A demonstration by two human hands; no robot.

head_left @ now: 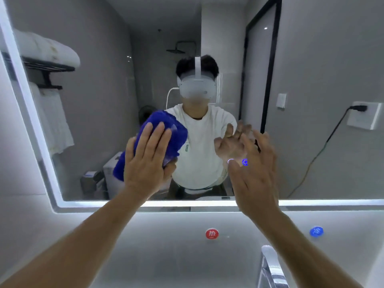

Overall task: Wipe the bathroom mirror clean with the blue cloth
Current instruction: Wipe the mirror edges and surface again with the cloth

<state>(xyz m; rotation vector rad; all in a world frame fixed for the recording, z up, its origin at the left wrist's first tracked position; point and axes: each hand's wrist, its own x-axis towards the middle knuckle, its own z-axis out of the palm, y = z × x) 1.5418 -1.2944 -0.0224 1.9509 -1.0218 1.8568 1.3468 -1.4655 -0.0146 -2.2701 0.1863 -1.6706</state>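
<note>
left hand [148, 156] flat, pressing blue cloth [166, 132] | right hand [254, 173] spread

Bathroom, lit mirror [311, 59], faucet [270, 260], towel rack [47, 67]

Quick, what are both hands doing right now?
Left hand: open, flat fingers pressing the blue cloth on the mirror.
Right hand: open, holding nothing.

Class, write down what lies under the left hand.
The blue cloth, pressed flat to the mirror by straight fingers. It shows above and below the left hand. The glass beneath it is covered and cannot be seen.
</note>
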